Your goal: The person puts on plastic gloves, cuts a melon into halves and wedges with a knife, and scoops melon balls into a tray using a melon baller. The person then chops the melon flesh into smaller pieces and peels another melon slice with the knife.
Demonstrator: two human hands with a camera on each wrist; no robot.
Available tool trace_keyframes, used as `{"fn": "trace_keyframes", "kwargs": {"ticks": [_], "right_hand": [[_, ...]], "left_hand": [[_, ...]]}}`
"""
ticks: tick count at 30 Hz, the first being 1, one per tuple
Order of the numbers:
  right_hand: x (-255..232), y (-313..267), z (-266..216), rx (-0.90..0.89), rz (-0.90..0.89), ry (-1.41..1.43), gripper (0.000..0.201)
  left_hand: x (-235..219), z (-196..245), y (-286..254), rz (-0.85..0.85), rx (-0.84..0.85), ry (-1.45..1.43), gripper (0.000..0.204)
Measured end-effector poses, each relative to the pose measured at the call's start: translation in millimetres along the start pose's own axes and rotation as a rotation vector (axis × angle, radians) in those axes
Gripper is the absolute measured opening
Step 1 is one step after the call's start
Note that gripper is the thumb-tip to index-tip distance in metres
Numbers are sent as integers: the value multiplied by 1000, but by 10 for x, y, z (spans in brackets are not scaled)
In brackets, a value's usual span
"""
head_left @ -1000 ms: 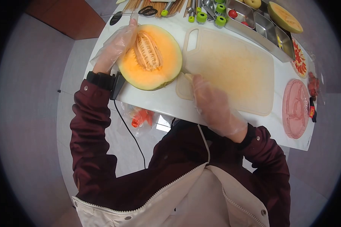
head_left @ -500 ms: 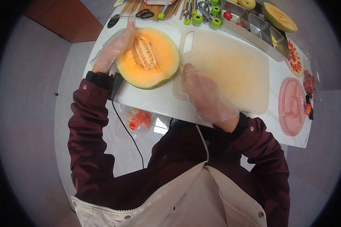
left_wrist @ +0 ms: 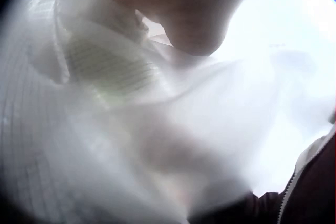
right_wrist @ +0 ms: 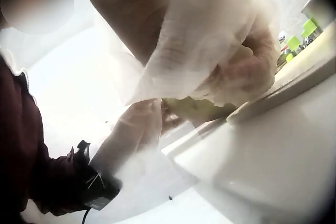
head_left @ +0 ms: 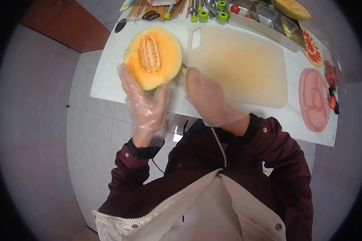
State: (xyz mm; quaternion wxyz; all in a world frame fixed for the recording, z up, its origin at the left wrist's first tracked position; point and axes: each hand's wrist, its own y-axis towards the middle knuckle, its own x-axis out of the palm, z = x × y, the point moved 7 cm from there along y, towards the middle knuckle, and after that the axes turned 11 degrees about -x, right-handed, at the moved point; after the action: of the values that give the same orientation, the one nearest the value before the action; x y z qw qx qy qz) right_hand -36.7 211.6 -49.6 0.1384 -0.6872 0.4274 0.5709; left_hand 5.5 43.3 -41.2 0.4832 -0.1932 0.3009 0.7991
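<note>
So the cut melon half is on the left part of the white surface, orange flesh and stringy seed hollow facing up, right beside the handle end of the cutting board. Both hands are in clear, loose plastic gloves. The left hand is partly open and cupped around the near side of the melon, fingers up along its left edge and thumb at the near right edge, so it's got hold of it. The right hand is curled up pretty tight around what looks like a knife; only a bit of pale handle and dark blade pokes out by the melon's right edge, and I can't tell whether the blade is touching the rind. Left wrist cam is mostly blurry glove plastic, not much use. Farther back there's a bunch of wooden skewers, some green-and-metal tools, and a compartmented steel tray with a red round fruit in it. Another melon piece sits behind that tray, and a pink divided plate is over on the right, well apart from the hands.
</note>
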Motion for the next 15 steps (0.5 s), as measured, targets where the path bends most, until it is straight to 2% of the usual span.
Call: {"fn": "trace_keyframes", "kwargs": {"ticks": [2, 6, 9, 11, 15], "right_hand": [[-12, -11, -15, -28, 102, -53, 11], [4, -13, -39, -10, 120, -104, 12], [-58, -22, -71, -38, 149, -73, 12], [13, -16, -47, 47, -37, -25, 32], [-17, -41, -98, -41, -11, -69, 37]], "left_hand": [[20, 23, 22, 19, 46, 73, 111], [29, 48, 50, 28, 68, 49, 110], [60, 61, 84, 47, 53, -93, 106], [89, 58, 108, 48, 95, -249, 105], [181, 102, 86, 88, 69, -434, 109]]}}
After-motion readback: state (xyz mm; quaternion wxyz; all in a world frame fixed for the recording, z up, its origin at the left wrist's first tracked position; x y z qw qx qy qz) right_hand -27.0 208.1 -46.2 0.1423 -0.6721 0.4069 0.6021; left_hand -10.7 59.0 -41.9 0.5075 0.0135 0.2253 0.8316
